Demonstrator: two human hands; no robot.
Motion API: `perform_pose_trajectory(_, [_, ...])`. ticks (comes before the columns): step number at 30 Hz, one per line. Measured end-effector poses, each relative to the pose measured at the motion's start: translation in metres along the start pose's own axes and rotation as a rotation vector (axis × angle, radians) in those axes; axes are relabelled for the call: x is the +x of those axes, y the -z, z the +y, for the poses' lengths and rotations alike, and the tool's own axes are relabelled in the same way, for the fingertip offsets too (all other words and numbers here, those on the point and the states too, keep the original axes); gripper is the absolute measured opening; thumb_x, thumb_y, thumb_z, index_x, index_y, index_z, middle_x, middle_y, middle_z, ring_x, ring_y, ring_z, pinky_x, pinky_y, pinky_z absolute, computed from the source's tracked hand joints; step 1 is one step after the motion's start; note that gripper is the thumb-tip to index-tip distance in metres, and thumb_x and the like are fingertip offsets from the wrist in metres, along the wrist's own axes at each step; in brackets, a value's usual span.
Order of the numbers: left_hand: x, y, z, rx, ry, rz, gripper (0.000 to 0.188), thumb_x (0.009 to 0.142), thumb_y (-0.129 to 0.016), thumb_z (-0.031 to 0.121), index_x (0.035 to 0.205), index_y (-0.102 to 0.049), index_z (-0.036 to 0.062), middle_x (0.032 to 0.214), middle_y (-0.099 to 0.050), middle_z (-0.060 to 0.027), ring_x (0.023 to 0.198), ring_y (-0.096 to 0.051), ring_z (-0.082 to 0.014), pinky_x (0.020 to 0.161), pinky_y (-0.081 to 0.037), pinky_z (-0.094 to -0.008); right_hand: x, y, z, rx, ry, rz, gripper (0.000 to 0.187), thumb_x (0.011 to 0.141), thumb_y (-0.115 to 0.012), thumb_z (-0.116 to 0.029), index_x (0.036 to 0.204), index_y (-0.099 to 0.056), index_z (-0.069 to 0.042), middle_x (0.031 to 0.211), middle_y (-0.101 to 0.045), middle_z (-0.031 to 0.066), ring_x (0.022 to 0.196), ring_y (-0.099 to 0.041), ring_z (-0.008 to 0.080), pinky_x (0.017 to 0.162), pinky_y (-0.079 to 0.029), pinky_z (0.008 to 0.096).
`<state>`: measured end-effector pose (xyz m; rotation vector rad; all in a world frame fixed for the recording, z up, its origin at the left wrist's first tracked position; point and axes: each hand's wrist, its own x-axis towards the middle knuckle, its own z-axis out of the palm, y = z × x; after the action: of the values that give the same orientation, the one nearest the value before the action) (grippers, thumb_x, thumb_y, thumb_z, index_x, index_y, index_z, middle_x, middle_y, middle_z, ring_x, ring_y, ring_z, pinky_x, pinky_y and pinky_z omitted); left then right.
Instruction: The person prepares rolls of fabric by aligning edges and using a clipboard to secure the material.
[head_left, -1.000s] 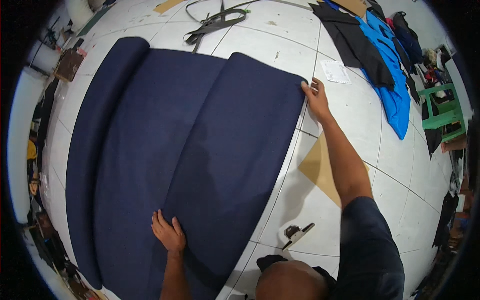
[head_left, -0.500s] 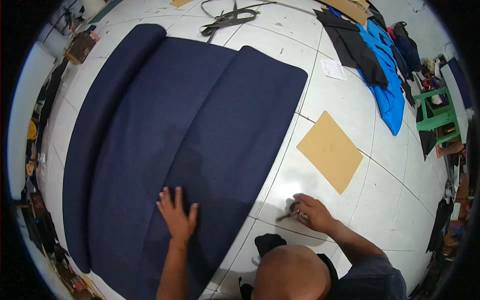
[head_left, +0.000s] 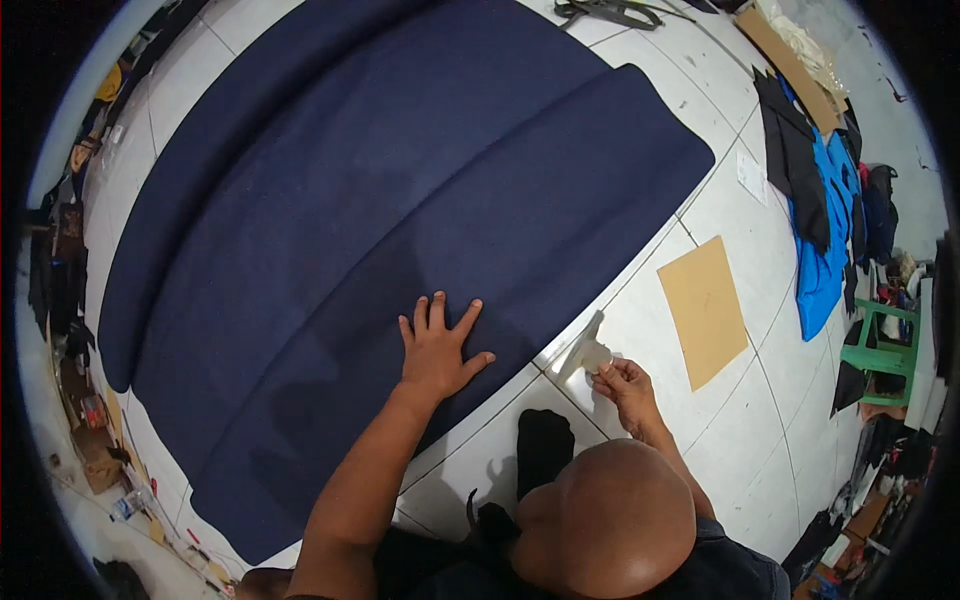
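Observation:
A large navy blue cloth lies spread over the floor, its far left side in a thick roll and its right part folded over in a long flap. My left hand rests flat on that flap, fingers spread, not far from the cloth's right edge. Beside this edge, over the tiles, my right hand pinches a pale, rounded object. A grey, blade-like strip shows alongside it; its exact kind is too unclear to tell.
White floor tiles surround the cloth. A tan cardboard sheet lies to the right, with blue fabric, black cloth pieces and a green stool beyond. My bent knee and black-socked foot are close by.
The view has shifted. My left hand has slid rightward on the cloth, closer to its edge. My right hand has turned and come nearer that edge, now showing the pale object.

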<state>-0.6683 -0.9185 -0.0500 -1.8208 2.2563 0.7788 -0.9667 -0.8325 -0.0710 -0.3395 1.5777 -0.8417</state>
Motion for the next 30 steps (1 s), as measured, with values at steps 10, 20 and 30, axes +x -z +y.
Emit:
perform_pose_trajectory(10, [0.007,0.001,0.012,0.059,-0.001,-0.029,0.081,0.075,-0.063,0.059,0.143,-0.030,0.0301,0.145,-0.022,-0.0239,0.135,-0.017,-0.0431,0.104,-0.020,-0.0645,0.019,-0.049,-0.005,0.234,0.039,0.007,0.018,0.085,-0.069,-0.017,0.081,-0.056,-0.005,0.075,-0.063,0.0080,0.065,-0.061,0.0135,0.063,-0.051,0.0246])
perform_pose_trajectory(20, [-0.047,0.039,-0.060,0.006,-0.287,0.083,0.064,0.084,-0.060,0.042,0.136,-0.041,0.0092,0.133,-0.041,-0.0223,0.124,-0.041,-0.0357,0.103,-0.036,-0.0435,0.046,0.003,-0.004,-0.521,0.331,-0.037,0.043,0.081,-0.071,-0.031,0.108,-0.055,-0.001,0.082,-0.061,0.0071,0.063,-0.055,0.0105,0.053,-0.046,0.0250])
perform_pose_trajectory(30, [-0.313,0.132,-0.073,-0.234,0.120,-0.120,0.057,0.088,-0.058,0.036,0.132,-0.043,0.0034,0.113,-0.053,-0.0218,0.102,-0.056,-0.0357,0.088,-0.045,-0.0449,-0.175,-0.088,-0.195,-1.022,1.050,-0.979,0.074,0.081,-0.054,-0.063,0.129,-0.048,-0.007,0.133,-0.046,0.0200,0.122,-0.044,0.0415,0.104,-0.029,0.0545])
